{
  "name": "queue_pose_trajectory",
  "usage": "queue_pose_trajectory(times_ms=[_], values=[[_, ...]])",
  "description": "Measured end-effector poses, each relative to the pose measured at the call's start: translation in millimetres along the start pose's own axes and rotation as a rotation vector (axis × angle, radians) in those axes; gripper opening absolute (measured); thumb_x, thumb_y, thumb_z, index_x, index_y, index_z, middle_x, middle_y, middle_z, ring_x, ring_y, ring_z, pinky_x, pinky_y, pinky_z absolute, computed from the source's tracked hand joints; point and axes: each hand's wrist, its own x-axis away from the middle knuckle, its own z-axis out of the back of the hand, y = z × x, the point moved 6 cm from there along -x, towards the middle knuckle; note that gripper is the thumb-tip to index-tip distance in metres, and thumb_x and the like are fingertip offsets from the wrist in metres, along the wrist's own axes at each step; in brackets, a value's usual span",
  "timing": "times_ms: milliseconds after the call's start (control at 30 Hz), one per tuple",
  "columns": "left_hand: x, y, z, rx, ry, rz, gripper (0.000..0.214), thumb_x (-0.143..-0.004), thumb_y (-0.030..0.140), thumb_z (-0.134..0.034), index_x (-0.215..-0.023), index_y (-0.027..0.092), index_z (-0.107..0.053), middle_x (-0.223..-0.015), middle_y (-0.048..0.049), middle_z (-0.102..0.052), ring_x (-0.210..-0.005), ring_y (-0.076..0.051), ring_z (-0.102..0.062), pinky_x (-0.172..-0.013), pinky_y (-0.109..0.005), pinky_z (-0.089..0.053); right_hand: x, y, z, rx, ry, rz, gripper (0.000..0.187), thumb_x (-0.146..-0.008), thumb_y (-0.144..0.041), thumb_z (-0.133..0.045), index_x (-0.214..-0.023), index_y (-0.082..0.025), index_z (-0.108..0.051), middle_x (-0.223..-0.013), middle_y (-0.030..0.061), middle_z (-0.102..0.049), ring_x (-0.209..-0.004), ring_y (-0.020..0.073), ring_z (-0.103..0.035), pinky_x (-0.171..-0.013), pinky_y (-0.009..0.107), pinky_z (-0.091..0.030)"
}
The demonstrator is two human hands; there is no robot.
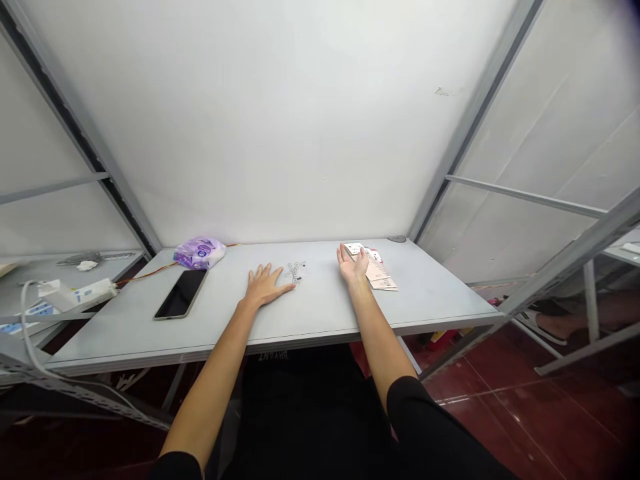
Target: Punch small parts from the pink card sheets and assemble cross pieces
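I cannot read the print on the cards [381, 275]; it is too small, and the right hand [353, 265] covers part of them. The dark marks [296, 271] beside the left hand [264, 285] are too fine to make out. The label on the purple pack [200, 253] is blurred. A frame bar [60, 316] crosses the power strip [85, 292], and the bottom edge cuts off both sleeves [430, 427].

One word is showing clearly: "BRYANT", in pale letters appearing upside down on the person's black garment [273, 355], just under the near edge of the surface [125, 327]. The purple packet [199, 253] at the far left is carrying a round white logo with lettering too small to read. The cards [381, 275] beside the right hand [353, 265] are showing print too fine to make out.
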Motion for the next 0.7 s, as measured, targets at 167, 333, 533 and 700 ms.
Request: queue_pose_trajectory(times_ms=[167, 333, 533, 700], values=[[-1, 0, 0.4, 0.02, 0.013, -0.011, 0.099, -0.083, 0.092, -0.033, -0.16, 0.03, -0.041, -0.171, -0.0126, -0.022, -0.158, -0.042, -0.014, -0.124, -0.065, -0.008, -9, -12, 7, -0.063, 0.013, 0.065, 0.059, -0.102, -0.043, -0.04, -0.157, -0.036, -0.019, -0.143, 0.0129, -0.053, -0.111, 0.0185, -0.073, -0.085, 0.044, -0.066], [-1, -1, 0.2, 0.029, 0.032, -0.007, 0.092, -0.087, 0.089, -0.032, -0.158, 0.032, -0.044, -0.17, -0.0112, -0.027, -0.157, -0.041, -0.017, -0.124, -0.065, -0.011, -7, -16, 9, 0.029, 0.05, 0.117, 0.059, -0.101, -0.043, -0.039, -0.157, -0.032, -0.022, -0.153, 0.0149, -0.044, -0.112, 0.0174, -0.072, -0.087, 0.041, -0.065], [-3, -3, -1.5, 0.031, 0.039, -0.008, 0.089, -0.089, 0.086, -0.03, -0.158, 0.032, -0.045, -0.17, -0.0099, -0.026, -0.158, -0.04, -0.016, -0.124, -0.065, -0.01, -5, -18, 7, 0.015, 0.067, 0.133, 0.053, -0.1, -0.04, -0.041, -0.152, -0.03, -0.03, -0.148, 0.0152, -0.048, -0.108, 0.0171, -0.073, -0.088, 0.041, -0.064], [-3, -3, -2.5, 0.032, 0.018, -0.005, 0.089, -0.09, 0.086, -0.028, -0.159, 0.031, -0.043, -0.171, -0.0112, -0.024, -0.158, -0.04, -0.014, -0.123, -0.065, -0.009, -8, -27, 11, 0.072, 0.101, 0.19, 0.042, -0.099, -0.038, -0.042, -0.14, -0.026, -0.043, -0.146, 0.0156, -0.048, -0.105, 0.0156, -0.074, -0.087, 0.037, -0.063]])
